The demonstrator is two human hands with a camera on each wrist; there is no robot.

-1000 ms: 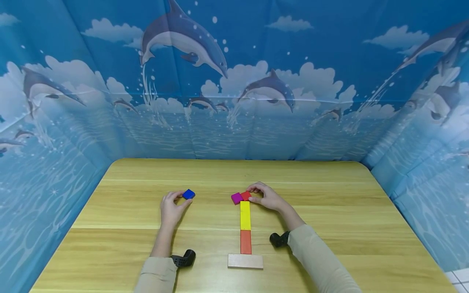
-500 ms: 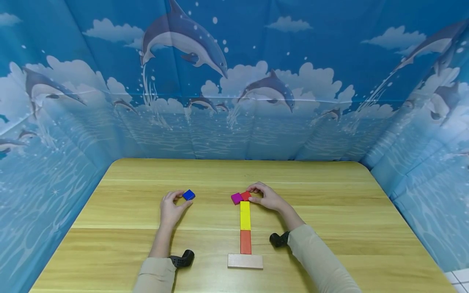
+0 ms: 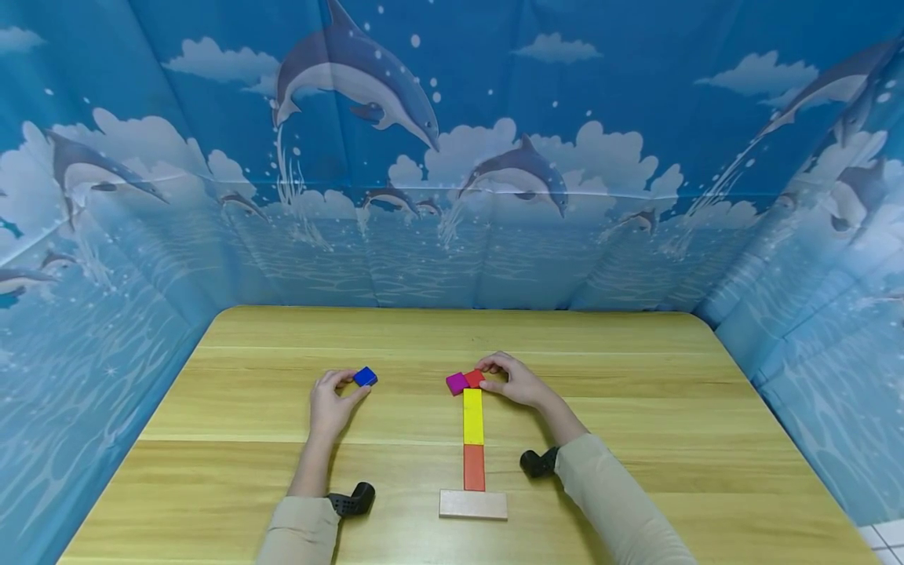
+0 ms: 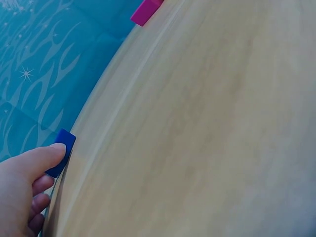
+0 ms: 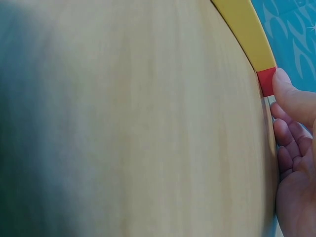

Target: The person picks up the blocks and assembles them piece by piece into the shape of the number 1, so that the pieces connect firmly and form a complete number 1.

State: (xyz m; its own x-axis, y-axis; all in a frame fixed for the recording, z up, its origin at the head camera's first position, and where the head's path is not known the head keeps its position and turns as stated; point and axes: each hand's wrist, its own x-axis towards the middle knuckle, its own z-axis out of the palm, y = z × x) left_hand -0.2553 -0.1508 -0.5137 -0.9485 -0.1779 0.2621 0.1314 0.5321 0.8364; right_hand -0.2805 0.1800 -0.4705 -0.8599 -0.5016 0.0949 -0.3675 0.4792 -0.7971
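A blue square block [image 3: 365, 377] is pinched between the thumb and fingers of my left hand [image 3: 331, 406], over the left half of the table. The left wrist view shows the thumb on the side of that blue block [image 4: 64, 150]. My right hand [image 3: 519, 382] pinches a small red block [image 3: 475, 378] at the far end of a row of blocks. Touching the red block on its left is a magenta block [image 3: 457, 383], set at an angle. A long yellow block [image 3: 472, 416] lies just below, followed by an orange-red block [image 3: 474, 468] and a crosswise pale wooden block [image 3: 473, 504].
The wooden table [image 3: 614, 353] has rounded far corners. Behind and beside it hangs a blue dolphin-print curtain [image 3: 452, 259]. A black wrist camera [image 3: 353, 500] sits at the left wrist, another black camera [image 3: 539, 463] at the right.
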